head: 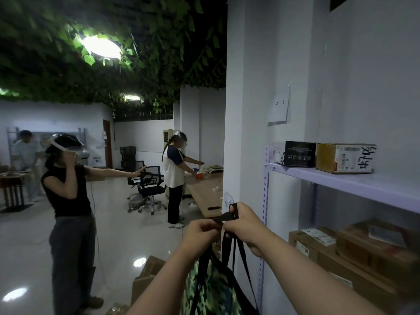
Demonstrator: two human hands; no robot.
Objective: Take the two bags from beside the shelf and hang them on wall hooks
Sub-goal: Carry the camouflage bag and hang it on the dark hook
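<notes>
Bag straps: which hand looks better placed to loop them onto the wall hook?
Probably the right hand: it grips the strap loop right beside the white wall hook. The left hand pinches it farther from the wall.

A camouflage-print cloth bag (211,289) hangs from flat, matt black woven straps (227,217). Beside it, a shelf (363,187) of smooth, pale painted metal carries a matt brown cardboard box (345,158) and a glossy black box (300,153). A paper sheet (279,105) sticks to the matt painted wall (363,76); the polished floor (118,237) gleams with reflections; the bench (204,194) shows wood grain.
</notes>
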